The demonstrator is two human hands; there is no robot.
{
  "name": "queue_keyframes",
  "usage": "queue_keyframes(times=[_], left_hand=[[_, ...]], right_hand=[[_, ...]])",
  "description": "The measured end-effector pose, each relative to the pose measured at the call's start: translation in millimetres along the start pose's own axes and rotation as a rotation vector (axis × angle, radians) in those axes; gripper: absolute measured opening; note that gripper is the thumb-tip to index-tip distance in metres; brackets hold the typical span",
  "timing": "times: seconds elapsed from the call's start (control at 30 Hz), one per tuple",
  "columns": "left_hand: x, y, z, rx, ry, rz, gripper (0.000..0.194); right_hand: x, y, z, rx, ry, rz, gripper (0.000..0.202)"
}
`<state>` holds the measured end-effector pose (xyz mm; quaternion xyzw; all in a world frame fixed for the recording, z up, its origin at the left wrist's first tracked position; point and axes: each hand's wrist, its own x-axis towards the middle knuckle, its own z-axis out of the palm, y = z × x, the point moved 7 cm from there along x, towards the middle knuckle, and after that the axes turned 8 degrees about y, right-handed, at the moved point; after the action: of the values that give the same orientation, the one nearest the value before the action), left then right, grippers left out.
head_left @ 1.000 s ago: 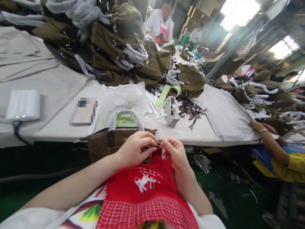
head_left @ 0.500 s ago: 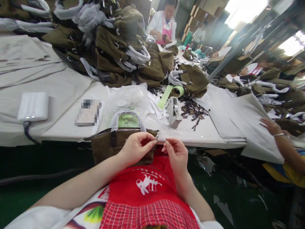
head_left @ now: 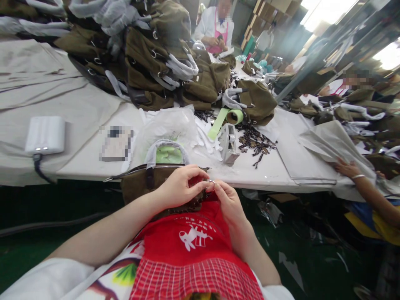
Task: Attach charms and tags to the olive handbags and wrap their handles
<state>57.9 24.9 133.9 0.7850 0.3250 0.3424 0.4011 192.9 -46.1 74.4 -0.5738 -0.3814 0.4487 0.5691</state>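
A small silver metal ring [head_left: 212,181] shows between my fingertips, in front of my red apron. The thumb and fingers of my left hand [head_left: 183,186] are closed in a pinch at its left side. From the other side, my right hand [head_left: 229,201] pinches at the same ring. An olive-brown handbag [head_left: 134,186] with a wrapped handle [head_left: 151,155] lies at the table's front edge, partly hidden behind my left hand and forearm. Below my left fingers hangs a thin dark chain [head_left: 197,203], which my hand partly covers.
A tape dispenser [head_left: 229,146], a green tape roll [head_left: 234,117] and a heap of dark chains [head_left: 258,143] lie on the table [head_left: 93,168]. A phone [head_left: 116,143] and white power bank [head_left: 45,134] sit left. Bags [head_left: 146,62] pile behind. A co-worker's hand [head_left: 348,168] touches grey sheets at right.
My right hand has come left to meet my left fingers at the ring. A dark chain now shows below my left hand. The co-worker's hand at right has shifted slightly left.
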Motion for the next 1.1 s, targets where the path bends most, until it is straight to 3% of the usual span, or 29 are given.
queue_keyframes(times=[0.1,0.27,0.43,0.53,0.63,0.73,0.83,0.93,1.1], left_hand=[[3.4,-6.1,8.0,-0.127,-0.097,-0.045,0.018],[2.7,-15.7,9.4,-0.186,-0.052,-0.075,0.023],[0.0,-17.2,6.6,-0.148,-0.011,-0.058,0.021],[-2.6,-14.5,8.0,-0.135,-0.055,-0.017,0.023],[-2.9,-28.3,6.7,-0.039,-0.060,-0.020,0.023],[-1.0,-70.6,-6.7,0.271,0.106,-0.223,0.027],[-1.4,-110.3,-3.9,0.457,0.050,-0.425,0.033],[4.3,-129.1,7.3,0.434,-0.026,-0.476,0.039],[27.9,-138.6,8.3,0.315,0.010,-0.460,0.030]], right_hand=[[-0.3,-2.8,5.7,0.046,-0.056,0.007,0.033],[-5.4,11.2,20.7,0.316,-0.143,0.243,0.030],[-7.2,14.9,25.3,0.363,-0.067,0.294,0.031],[-7.2,17.1,24.3,0.317,-0.047,0.303,0.032],[-5.8,21.4,17.5,0.196,-0.037,0.276,0.032],[-3.2,25.8,9.9,-0.004,-0.065,0.206,0.032],[-0.8,26.3,7.9,-0.268,-0.119,0.092,0.030],[3.0,21.7,11.6,-0.520,-0.135,-0.040,0.028],[24.4,17.1,27.0,-0.862,-0.126,-0.185,0.030]])
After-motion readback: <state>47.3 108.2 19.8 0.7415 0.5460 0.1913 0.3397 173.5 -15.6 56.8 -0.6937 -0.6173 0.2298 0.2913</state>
